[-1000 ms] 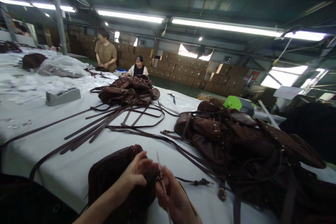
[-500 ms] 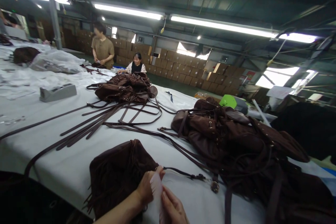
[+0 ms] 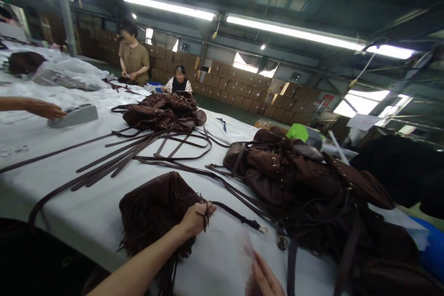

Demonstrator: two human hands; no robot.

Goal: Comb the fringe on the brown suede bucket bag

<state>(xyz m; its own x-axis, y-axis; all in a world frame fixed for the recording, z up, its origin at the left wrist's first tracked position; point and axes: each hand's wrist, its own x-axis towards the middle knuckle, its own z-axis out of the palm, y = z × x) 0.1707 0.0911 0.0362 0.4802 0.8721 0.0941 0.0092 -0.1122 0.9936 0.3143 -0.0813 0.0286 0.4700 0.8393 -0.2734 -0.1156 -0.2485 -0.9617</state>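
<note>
A dark brown fringed bag [image 3: 152, 208] lies on the white table in front of me. My left hand [image 3: 198, 218] is closed at its right edge, with thin brown fringe strands [image 3: 207, 215] showing across the fingers. From beside that hand a dark strap [image 3: 236, 214] runs right to a metal clip [image 3: 262, 229]. Lower and to the right, my right hand [image 3: 265, 275] pinches a thin, see-through whitish sheet [image 3: 244, 259], its lower part cut off by the frame. The two hands are apart.
Brown bags with straps are heaped at right [image 3: 294, 171] and farther back [image 3: 159, 113]. Loose straps [image 3: 114, 159] spread across the white table [image 3: 100, 212]. At left, another person's hand [image 3: 48, 110] reaches a grey tape dispenser [image 3: 78, 116]. Two people are beyond the table.
My right hand has moved right with the sheet, away from my left hand. Fringe strands now show over my left fingers. Another person's hand has come in at the left, at the tape dispenser.
</note>
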